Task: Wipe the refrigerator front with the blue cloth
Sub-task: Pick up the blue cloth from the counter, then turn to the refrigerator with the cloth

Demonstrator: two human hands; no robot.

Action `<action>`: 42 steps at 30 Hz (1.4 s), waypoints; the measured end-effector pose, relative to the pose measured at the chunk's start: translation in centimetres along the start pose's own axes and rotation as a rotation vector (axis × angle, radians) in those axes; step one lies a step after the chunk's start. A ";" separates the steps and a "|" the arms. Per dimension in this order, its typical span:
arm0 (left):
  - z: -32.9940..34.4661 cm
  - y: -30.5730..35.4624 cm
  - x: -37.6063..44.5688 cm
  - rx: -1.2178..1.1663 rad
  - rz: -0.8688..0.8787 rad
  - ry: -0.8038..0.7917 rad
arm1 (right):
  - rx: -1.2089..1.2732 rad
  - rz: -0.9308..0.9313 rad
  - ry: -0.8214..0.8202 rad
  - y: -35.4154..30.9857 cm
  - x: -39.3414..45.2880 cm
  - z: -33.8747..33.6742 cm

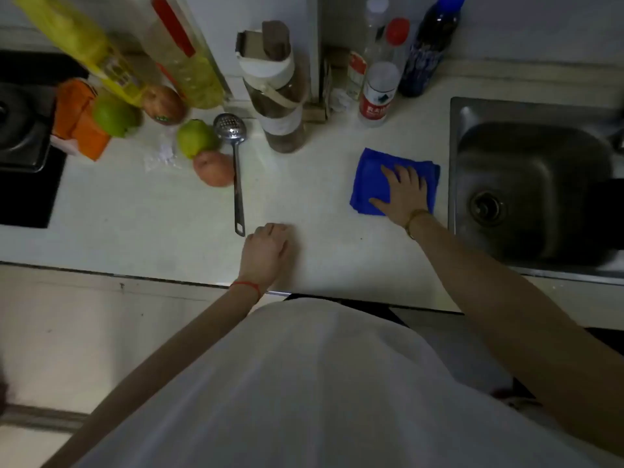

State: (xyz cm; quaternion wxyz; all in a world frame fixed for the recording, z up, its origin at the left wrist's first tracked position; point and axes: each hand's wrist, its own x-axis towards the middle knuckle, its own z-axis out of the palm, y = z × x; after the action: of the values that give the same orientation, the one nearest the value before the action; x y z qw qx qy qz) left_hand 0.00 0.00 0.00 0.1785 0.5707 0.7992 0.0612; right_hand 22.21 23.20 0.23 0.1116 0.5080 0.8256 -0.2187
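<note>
A folded blue cloth [369, 177] lies flat on the pale countertop [152, 211], just left of the sink. My right hand [403, 192] rests palm-down on top of it with fingers spread, covering its right half. My left hand [268, 251] sits on the counter near the front edge with its fingers curled in and nothing in it, right beside the handle end of a slotted spoon. No refrigerator is in view.
A steel sink [537, 190] is at the right. A slotted spoon [236, 170], several apples and pears [196, 138], a tall bottle [280, 92], oil bottles [182, 52] and other bottles [378, 92] crowd the back. A stove [23, 136] is at the left.
</note>
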 end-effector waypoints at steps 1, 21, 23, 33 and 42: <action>0.1 0.0 0.0 0.005 -0.011 -0.019 | -0.017 0.003 0.025 0.0 0.0 0.2; 0.3 2.9 -8.7 -0.352 -0.411 0.039 | 0.253 -0.300 0.068 -0.4 -10.0 3.8; 1.4 3.9 -12.2 -0.426 -0.526 0.070 | 0.264 -0.368 0.022 -0.5 -11.9 4.3; 10.7 10.2 -35.8 -0.811 -1.334 0.179 | 0.106 -0.777 -0.216 -2.6 -19.5 8.4; 16.6 12.8 -50.2 -1.179 -1.766 0.240 | -0.220 -0.771 -0.529 -7.9 -22.1 16.7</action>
State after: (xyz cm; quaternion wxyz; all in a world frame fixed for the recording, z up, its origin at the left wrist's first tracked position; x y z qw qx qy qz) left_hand 31.57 -44.33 -0.75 0.3276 -0.3964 0.7861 0.3428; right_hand 24.68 -5.24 -3.51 0.2817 0.0772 0.9153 -0.2772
